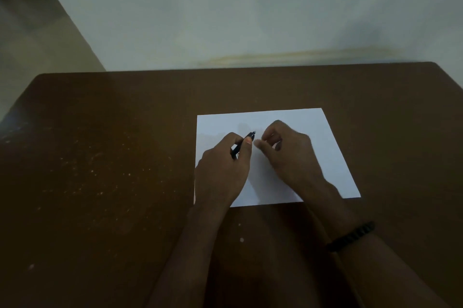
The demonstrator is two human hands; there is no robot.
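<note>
A white sheet of paper (pixel 323 137) lies flat on the brown table (pixel 112 157), right of centre. Both my hands hover over it. My left hand (pixel 223 169) grips a dark pen (pixel 246 139), whose tip points up and to the right. My right hand (pixel 288 152) sits just right of the pen tip, fingers curled, thumb and forefinger close together. Whether it pinches anything, such as a small cap, is too dim to tell. A dark beaded bracelet (pixel 350 236) circles my right wrist.
The table's far edge meets a pale wall (pixel 225 19). Its left corner is rounded, with tan floor (pixel 32 31) beyond. Pale specks dot the tabletop on the left. The light is dim.
</note>
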